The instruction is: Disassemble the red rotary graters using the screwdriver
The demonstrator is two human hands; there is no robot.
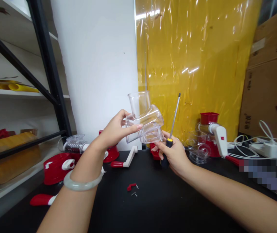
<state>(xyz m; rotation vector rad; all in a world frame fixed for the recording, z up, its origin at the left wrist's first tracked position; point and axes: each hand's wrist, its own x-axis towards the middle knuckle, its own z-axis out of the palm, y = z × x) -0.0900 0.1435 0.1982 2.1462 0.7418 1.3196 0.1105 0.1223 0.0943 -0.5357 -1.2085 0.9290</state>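
Note:
Above the black table, my left hand [122,129] grips a clear plastic housing [144,119] by its left end, thumb across the front. The housing has an upright square chute and a tube crossing below it. My right hand [171,150] holds a screwdriver [175,115] by its dark handle with a yellow collar, its shaft pointing up. The right fingertips also touch the housing's lower right edge. Below, a small red plastic part [131,186] lies on the table with several small screws [134,194]. A white crank with a red handle [126,161] lies behind them.
A red grater base [58,168] stands on the left by a grater drum [74,146]. An assembled red and white grater [210,136] stands on the right, near white cables and a power strip [268,149]. Shelving [47,64] borders the left; cardboard boxes [269,74] stand at right.

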